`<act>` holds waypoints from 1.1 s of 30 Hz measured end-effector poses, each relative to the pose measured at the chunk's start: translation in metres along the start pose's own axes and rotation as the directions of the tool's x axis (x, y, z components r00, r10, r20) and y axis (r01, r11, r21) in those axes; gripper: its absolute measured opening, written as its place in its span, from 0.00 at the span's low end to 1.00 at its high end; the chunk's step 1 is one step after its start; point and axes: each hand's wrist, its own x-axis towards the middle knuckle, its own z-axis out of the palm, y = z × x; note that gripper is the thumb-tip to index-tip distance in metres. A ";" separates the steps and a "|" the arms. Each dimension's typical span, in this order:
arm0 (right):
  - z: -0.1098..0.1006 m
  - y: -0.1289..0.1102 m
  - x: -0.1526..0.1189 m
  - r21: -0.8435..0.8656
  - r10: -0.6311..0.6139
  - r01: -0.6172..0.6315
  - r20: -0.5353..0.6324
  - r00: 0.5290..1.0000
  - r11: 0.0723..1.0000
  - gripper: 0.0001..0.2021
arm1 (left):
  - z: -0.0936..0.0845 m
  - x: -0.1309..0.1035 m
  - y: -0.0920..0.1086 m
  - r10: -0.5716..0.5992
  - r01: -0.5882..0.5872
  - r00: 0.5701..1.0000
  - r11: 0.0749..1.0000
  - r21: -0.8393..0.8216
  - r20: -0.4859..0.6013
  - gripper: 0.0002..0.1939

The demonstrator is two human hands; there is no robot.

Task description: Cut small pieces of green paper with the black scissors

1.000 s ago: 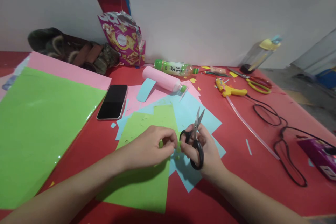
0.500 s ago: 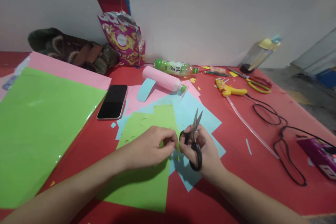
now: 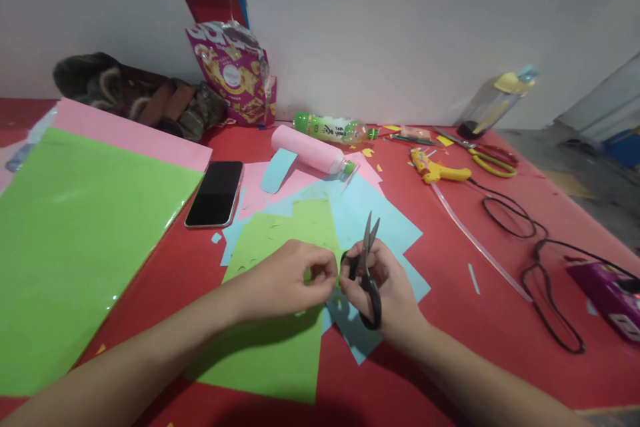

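Observation:
My right hand (image 3: 395, 290) holds small black-handled scissors (image 3: 367, 259), their blades pointing up and slightly apart. My left hand (image 3: 293, 278) is closed in a pinch, fingertips almost meeting those of the right. A tiny bit of green paper (image 3: 339, 275) shows between the two hands; the fingers hide most of it. Beneath them lie a cut green sheet (image 3: 270, 367) and light blue paper (image 3: 395, 230). Beyond, a bottle wrapped in pink paper (image 3: 306, 148) rests on its side, with a blue paper strip (image 3: 278, 171) against it.
A phone (image 3: 215, 193) lies left of the papers, beside a large green sheet (image 3: 90, 233) in clear plastic. To the right are a yellow glue gun (image 3: 440, 172) with a looping black cord, and yellow-and-red-handled scissors (image 3: 493, 162). A green-labelled drink bottle (image 3: 330, 128) and snack bag (image 3: 235, 77) stand along the wall.
The scissors in my right hand have tipped slightly left and down, with the blades a little lower. My left hand has barely moved. The green bit between the fingertips shows less.

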 end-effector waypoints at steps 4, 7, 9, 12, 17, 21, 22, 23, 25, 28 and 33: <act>-0.002 -0.001 0.001 0.071 0.054 -0.058 0.051 0.997 0.996 0.12 | -0.001 0.001 -0.001 -0.006 0.005 1.000 0.999 -0.041 -0.015 0.06; -0.004 0.000 0.003 0.138 0.092 -0.101 0.067 0.993 0.985 0.12 | -0.004 0.001 -0.001 -0.053 0.040 0.993 0.992 -0.121 -0.103 0.06; -0.004 0.001 0.003 0.160 0.110 -0.123 0.090 0.990 0.979 0.12 | -0.006 0.000 0.000 -0.104 0.063 0.975 0.977 -0.203 -0.196 0.06; -0.003 0.002 0.002 0.167 0.120 -0.146 0.159 0.980 0.975 0.14 | -0.007 -0.001 0.000 -0.149 0.041 0.935 0.947 -0.319 -0.322 0.06; -0.001 0.004 -0.002 0.268 0.101 -0.193 0.322 0.941 0.944 0.20 | -0.006 0.000 0.001 -0.200 -0.010 0.868 0.908 -0.419 -0.455 0.05; -0.004 0.002 -0.003 0.308 0.092 -0.239 0.425 0.900 0.921 0.20 | -0.003 0.002 -0.001 -0.209 -0.028 0.855 0.895 -0.445 -0.474 0.05; -0.004 0.001 -0.003 0.303 0.097 -0.250 0.442 0.892 0.920 0.21 | -0.002 0.002 -0.001 -0.205 -0.033 0.857 0.894 -0.447 -0.473 0.05; -0.005 -0.001 -0.003 0.298 0.100 -0.258 0.456 0.884 0.919 0.21 | -0.001 0.002 -0.001 -0.201 -0.036 0.858 0.894 -0.446 -0.473 0.05; -0.005 -0.004 -0.004 0.292 0.105 -0.265 0.466 0.878 0.919 0.22 | 0.000 0.001 -0.002 -0.194 -0.035 0.863 0.898 -0.439 -0.466 0.06; -0.005 -0.005 -0.004 0.293 0.100 -0.256 0.459 0.883 0.921 0.21 | 0.001 0.000 -0.002 -0.181 -0.034 0.866 0.909 -0.416 -0.466 0.07; -0.002 0.005 -0.001 0.342 0.083 -0.204 0.336 0.938 0.917 0.18 | 0.004 0.000 -0.004 -0.173 -0.031 0.860 0.921 -0.387 -0.480 0.06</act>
